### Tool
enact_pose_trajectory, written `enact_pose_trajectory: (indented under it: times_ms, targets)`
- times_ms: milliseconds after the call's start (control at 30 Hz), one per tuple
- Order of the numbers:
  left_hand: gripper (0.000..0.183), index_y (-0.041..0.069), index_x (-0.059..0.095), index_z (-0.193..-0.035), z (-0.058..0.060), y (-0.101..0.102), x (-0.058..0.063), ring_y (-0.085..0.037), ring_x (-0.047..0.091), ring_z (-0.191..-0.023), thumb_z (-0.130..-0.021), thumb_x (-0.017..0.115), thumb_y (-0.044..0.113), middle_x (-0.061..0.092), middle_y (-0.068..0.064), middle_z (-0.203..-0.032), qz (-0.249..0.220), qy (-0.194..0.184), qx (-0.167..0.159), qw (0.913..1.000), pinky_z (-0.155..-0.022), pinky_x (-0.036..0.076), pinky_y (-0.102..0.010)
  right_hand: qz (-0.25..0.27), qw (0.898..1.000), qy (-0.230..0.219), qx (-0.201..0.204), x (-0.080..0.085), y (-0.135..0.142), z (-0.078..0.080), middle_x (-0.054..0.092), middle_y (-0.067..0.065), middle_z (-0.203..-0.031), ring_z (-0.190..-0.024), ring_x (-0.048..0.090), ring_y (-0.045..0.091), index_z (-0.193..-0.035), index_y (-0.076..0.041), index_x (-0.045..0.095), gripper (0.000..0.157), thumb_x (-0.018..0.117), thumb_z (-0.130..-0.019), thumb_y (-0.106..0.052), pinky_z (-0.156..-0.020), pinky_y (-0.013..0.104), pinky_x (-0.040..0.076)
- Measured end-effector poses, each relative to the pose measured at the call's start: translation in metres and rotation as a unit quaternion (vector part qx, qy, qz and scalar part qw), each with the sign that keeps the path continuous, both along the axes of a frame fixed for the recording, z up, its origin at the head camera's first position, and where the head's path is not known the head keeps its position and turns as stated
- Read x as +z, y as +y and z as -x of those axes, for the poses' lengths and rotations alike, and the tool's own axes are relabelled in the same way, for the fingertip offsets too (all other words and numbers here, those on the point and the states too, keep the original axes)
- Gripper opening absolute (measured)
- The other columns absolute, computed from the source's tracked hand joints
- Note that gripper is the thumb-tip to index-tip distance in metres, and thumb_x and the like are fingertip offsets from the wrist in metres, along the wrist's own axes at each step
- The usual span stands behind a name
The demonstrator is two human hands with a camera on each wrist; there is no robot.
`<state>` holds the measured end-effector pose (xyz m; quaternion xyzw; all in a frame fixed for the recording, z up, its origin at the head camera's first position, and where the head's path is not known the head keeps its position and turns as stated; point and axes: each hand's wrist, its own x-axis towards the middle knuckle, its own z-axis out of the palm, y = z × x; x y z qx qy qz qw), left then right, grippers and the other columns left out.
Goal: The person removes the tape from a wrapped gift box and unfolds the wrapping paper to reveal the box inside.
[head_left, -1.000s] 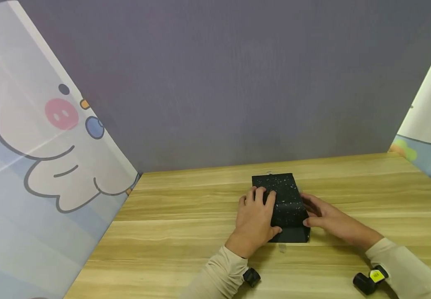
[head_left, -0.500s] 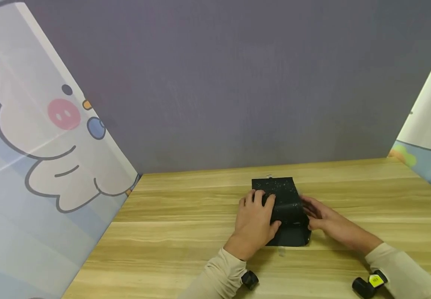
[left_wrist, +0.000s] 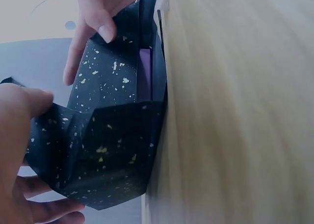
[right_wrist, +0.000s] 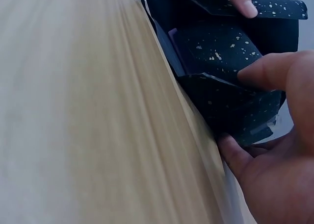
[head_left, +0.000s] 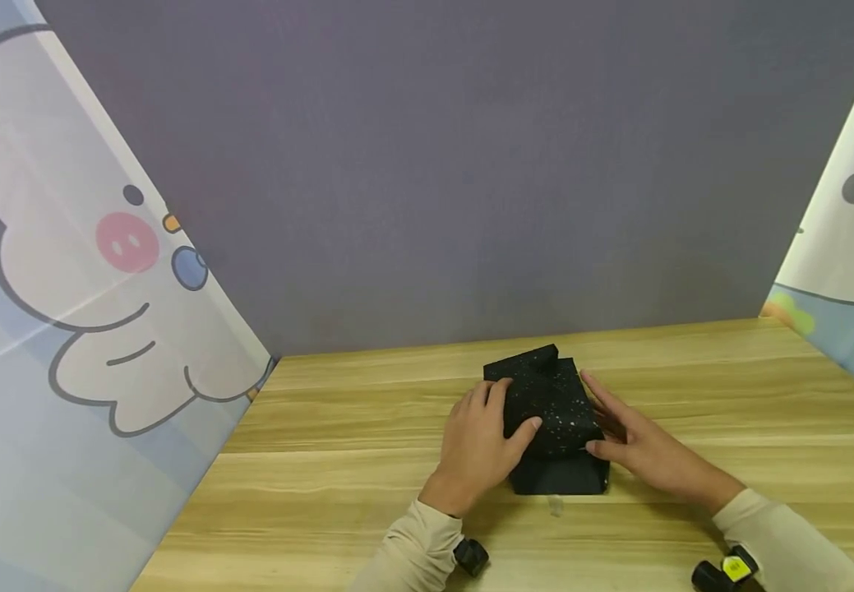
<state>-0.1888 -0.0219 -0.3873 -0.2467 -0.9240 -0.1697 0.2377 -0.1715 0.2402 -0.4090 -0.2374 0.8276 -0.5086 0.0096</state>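
Observation:
Black wrapping paper with pale speckles (head_left: 563,411) is folded over a box-like shape on the table. Inside the fold, a purple edge (left_wrist: 144,74) shows in the left wrist view. My left hand (head_left: 474,448) holds the paper's left end between thumb and fingers, and a loose flap (head_left: 526,362) there sticks up at a slant. At the right end is my right hand (head_left: 644,448), thumb on the near top edge and fingers on the far side. The right wrist view shows its fingers around that folded end (right_wrist: 245,106).
The wood-grain table (head_left: 353,444) runs back to a grey panel (head_left: 463,181). A small piece of clear tape (head_left: 556,504) lies at the paper's near edge. Cartoon-printed sheets (head_left: 64,247) hang at both sides. Small black cameras (head_left: 471,557) are worn on the wrists.
My left hand has shifted left, and the paper's left end is now raised and slanted where it lay flat before. The right hand stays at the right end, its fingers straighter.

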Motion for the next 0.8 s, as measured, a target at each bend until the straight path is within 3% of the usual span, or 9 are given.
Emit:
enact_pose_trajectory:
  times_ms: [133,300,367,433,500,567,667,800]
  targets:
    - [0.068,0.007,0.047,-0.146,0.002,-0.005,-0.001,-0.027,0.065,-0.105,-0.098,0.056,0.055,0.06,-0.009,-0.126,-0.051,-0.011,0.0,0.9986,-0.089,0.054,-0.042,-0.049,0.999,0.009,-0.009,0.003,-0.001,-0.003,0.024,0.026,-0.16,-0.138,0.034,0.049,-0.16,-0.025,0.028,0.072,0.065,-0.099,-0.018,-0.102,0.054,0.043]
    - [0.079,0.006,0.033,-0.154,0.006,-0.016,0.002,-0.03,0.066,-0.099,-0.095,0.063,0.049,0.053,-0.011,-0.136,-0.113,-0.042,0.005,0.9927,-0.079,0.056,-0.044,-0.045,0.999,-0.016,-0.006,0.005,-0.003,-0.004,0.029,0.028,-0.157,-0.137,0.037,0.045,-0.158,-0.024,0.034,0.066,0.065,-0.099,-0.019,-0.097,0.029,0.046]
    - [0.086,0.008,0.024,-0.157,0.009,-0.022,0.005,-0.027,0.065,-0.083,-0.093,0.069,0.042,0.047,-0.013,-0.141,-0.135,-0.028,-0.014,0.9904,-0.065,0.054,-0.04,-0.045,0.999,-0.02,-0.008,0.006,-0.005,-0.005,0.03,0.028,-0.156,-0.136,0.039,0.044,-0.158,-0.024,0.033,0.066,0.065,-0.1,-0.02,-0.094,0.024,0.045]
    - [0.092,0.01,0.018,-0.159,0.014,-0.028,0.009,-0.02,0.057,-0.068,-0.09,0.075,0.032,0.04,-0.014,-0.148,-0.15,0.007,-0.046,0.9876,-0.055,0.049,-0.035,-0.05,0.999,-0.019,-0.011,0.008,-0.005,-0.005,0.029,0.028,-0.157,-0.136,0.039,0.044,-0.158,-0.025,0.032,0.067,0.065,-0.1,-0.021,-0.095,0.026,0.045]
    - [0.094,0.012,0.021,-0.159,0.019,-0.036,0.014,-0.021,0.06,-0.078,-0.086,0.08,0.024,0.032,-0.015,-0.154,-0.152,0.046,-0.082,0.9839,-0.056,0.049,-0.034,-0.059,0.998,-0.017,-0.016,0.009,-0.006,-0.005,0.028,0.028,-0.157,-0.137,0.039,0.044,-0.158,-0.027,0.031,0.068,0.065,-0.1,-0.022,-0.096,0.029,0.045]
    - [0.088,0.012,0.032,-0.154,0.023,-0.044,0.018,-0.024,0.06,-0.104,-0.083,0.083,0.021,0.026,-0.016,-0.158,-0.143,0.077,-0.107,0.9809,-0.072,0.054,-0.038,-0.063,0.998,-0.015,-0.019,0.009,-0.006,-0.005,0.027,0.028,-0.158,-0.137,0.038,0.044,-0.158,-0.027,0.03,0.068,0.065,-0.099,-0.021,-0.097,0.034,0.046]
    - [0.067,0.011,0.052,-0.138,0.027,-0.055,0.024,-0.033,0.03,-0.144,-0.081,0.086,0.023,0.029,-0.014,-0.158,-0.129,0.086,-0.124,0.9801,-0.103,0.044,-0.049,-0.069,0.997,-0.015,-0.02,0.009,-0.006,-0.005,0.025,0.028,-0.158,-0.138,0.037,0.044,-0.158,-0.027,0.03,0.069,0.065,-0.099,-0.021,-0.099,0.043,0.045]
    - [0.046,0.01,0.063,-0.119,0.032,-0.068,0.032,-0.032,0.032,-0.144,-0.083,0.085,0.026,0.046,-0.012,-0.146,-0.119,0.068,-0.141,0.9805,-0.113,0.032,-0.05,-0.073,0.997,-0.012,-0.025,0.009,-0.006,-0.003,0.026,0.027,-0.158,-0.137,0.038,0.043,-0.159,-0.028,0.029,0.07,0.065,-0.099,-0.021,-0.1,0.056,0.042]
